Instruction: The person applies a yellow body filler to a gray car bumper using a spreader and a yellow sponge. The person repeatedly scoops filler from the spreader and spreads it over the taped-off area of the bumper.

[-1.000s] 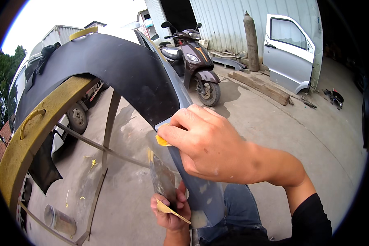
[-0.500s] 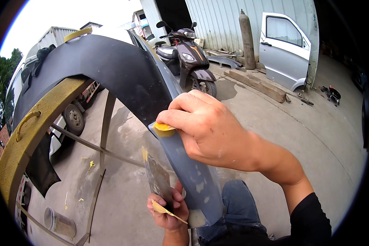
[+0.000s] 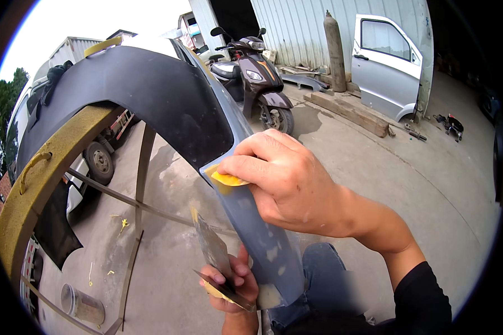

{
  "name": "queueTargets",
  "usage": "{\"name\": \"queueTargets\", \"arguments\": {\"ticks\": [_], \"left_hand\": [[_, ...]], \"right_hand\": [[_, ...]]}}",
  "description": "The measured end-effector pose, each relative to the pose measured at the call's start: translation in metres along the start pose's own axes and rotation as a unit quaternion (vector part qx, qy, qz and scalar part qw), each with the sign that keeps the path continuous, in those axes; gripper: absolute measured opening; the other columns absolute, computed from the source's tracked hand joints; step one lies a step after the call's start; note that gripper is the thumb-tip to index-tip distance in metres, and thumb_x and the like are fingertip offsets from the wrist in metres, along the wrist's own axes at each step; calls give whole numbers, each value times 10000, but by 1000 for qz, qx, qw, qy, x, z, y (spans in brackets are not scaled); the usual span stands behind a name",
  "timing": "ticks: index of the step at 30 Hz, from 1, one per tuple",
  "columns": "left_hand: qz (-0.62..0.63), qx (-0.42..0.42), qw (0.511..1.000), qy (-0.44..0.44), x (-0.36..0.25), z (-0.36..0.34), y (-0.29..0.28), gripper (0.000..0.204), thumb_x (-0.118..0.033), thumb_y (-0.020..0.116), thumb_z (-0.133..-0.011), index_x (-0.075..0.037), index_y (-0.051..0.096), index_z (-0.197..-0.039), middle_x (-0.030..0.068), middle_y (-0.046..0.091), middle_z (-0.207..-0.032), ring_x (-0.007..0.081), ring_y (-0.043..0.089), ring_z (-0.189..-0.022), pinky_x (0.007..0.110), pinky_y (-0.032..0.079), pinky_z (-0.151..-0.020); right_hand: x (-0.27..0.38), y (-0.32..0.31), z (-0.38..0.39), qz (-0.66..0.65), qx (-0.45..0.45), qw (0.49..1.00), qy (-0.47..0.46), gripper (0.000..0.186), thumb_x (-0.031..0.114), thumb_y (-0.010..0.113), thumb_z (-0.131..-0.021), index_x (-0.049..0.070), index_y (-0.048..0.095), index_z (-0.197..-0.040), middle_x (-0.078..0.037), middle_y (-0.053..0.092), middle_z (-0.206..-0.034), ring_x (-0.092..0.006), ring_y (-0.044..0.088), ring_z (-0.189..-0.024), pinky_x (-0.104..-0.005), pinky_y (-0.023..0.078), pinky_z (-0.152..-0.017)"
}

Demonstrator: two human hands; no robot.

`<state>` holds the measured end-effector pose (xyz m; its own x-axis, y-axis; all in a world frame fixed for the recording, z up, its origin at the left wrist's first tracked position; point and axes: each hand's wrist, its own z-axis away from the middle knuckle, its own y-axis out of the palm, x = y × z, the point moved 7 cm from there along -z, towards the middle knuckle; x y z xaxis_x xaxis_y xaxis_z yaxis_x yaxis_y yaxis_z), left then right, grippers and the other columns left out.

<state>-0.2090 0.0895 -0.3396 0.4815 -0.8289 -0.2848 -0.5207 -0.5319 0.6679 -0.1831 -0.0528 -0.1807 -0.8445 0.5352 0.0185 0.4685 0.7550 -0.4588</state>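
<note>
My right hand (image 3: 288, 184) pinches a small yellow putty spreader (image 3: 227, 178) between thumb and fingers. Its edge lies against the upper end of a grey primed strip of a car bumper (image 3: 262, 245), where a thin yellow smear shows. Lower down, my left hand (image 3: 235, 285) grips a putty-stained metal putty knife (image 3: 212, 245), blade pointing up. A second thin dark blade (image 3: 221, 290) with yellow putty on its underside is also in that hand; its far end reaches the bumper's lower end. Pale filler patches dot the grey strip.
A yellow-topped metal stand (image 3: 56, 151) carries the black bumper skin (image 3: 156, 84). On the concrete below are a dirty bucket (image 3: 82, 304) and yellow putty scraps (image 3: 124, 225). Beyond stand a scooter (image 3: 257, 78), a gas cylinder (image 3: 335, 53), a wooden beam (image 3: 349, 114) and a silver vehicle door (image 3: 387, 67).
My right hand has shifted slightly down with the spreader, which now lies flatter on the grey strip. In my left hand the second blade has turned, showing its dark face.
</note>
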Motion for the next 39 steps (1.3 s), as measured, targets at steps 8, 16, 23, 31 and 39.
{"name": "queueTargets", "arguments": {"ticks": [8, 16, 23, 31, 39], "left_hand": [[58, -31, 998, -5, 0, 3, -10, 279, -299, 339, -986, -113, 491, -846, 74, 568, -640, 235, 555, -776, 644, 193, -1077], [64, -30, 997, -2, 0, 5, -13, 286, -289, 336, -989, -111, 503, -840, 72, 562, -633, 240, 546, -775, 623, 175, -1092], [48, -14, 999, -4, 0, 2, -1, 225, -264, 387, -982, -105, 496, -865, 52, 549, -654, 222, 538, -787, 628, 182, -1092], [50, 17, 997, -48, 0, 2, -7, 165, -228, 431, -970, -100, 491, -885, 25, 537, -684, 195, 513, -831, 633, 145, -1105], [42, -40, 998, 9, -4, 2, -9, 250, -263, 386, -981, -91, 505, -844, 62, 543, -660, 224, 557, -777, 612, 139, -1113]], "right_hand": [[16, 18, 20, 21, 19, 1000, -9, 282, -15, 604, -647, 67, 629, -915, -57, 554, -891, -231, 544, -834, -332, 423, -714], [37, 24, 75, 89, 14, 995, -41, 158, 114, 592, -717, 65, 599, -868, -44, 539, -869, -199, 554, -838, -317, 435, -711], [13, -6, 41, 39, -46, 998, -3, 240, -18, 600, -665, 43, 634, -894, -43, 591, -848, -220, 584, -823, -318, 456, -697], [24, 11, 66, 25, -28, 999, -12, 290, 13, 645, -617, 52, 684, -901, -49, 624, -918, -222, 612, -812, -337, 498, -714], [30, 2, 101, -32, 17, 998, 50, 269, 7, 637, -672, 17, 653, -940, -72, 626, -922, -229, 611, -829, -327, 501, -708]]}}
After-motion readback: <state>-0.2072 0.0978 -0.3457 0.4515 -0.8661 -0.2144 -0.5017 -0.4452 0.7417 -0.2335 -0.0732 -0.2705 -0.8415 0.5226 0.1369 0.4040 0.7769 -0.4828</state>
